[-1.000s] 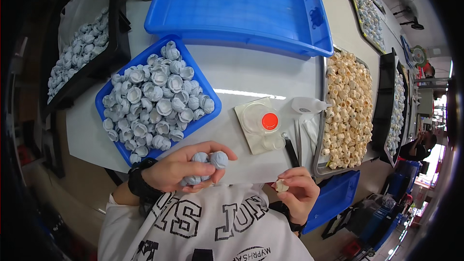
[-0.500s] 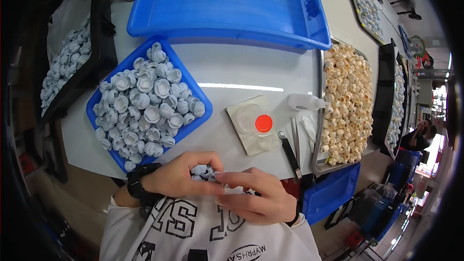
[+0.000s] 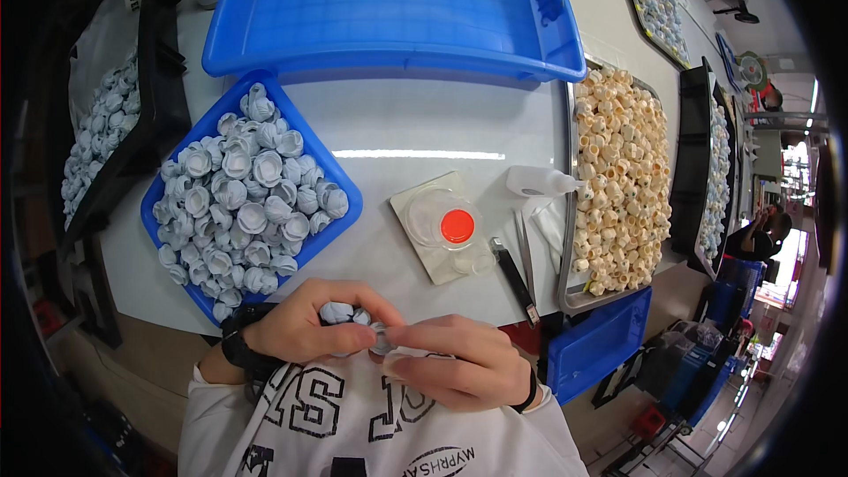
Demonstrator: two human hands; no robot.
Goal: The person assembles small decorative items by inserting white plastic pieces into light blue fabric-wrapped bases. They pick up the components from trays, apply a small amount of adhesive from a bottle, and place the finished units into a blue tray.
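I see the blue-grey pieces (image 3: 337,312) as small, rounded, matte cups with folded, petal-like walls; they sit bunched in the left hand (image 3: 309,325), in front of the shirt at the table's (image 3: 371,115) near edge. That hand is curled around them, and one more cup (image 3: 381,341) shows at its thumb tip, where the fingertips of the right hand (image 3: 464,358) meet it. I cannot tell whether the right fingers grip that cup or something behind it: the fingertips overlap there, and the left fingers cover most of the bunch, so I can't count it. A second ago the right hand was well apart, pinching a small cream piece; now the hands meet, I can't make that piece out, and my view has shifted, putting the blue tray (image 3: 352,199) further left.
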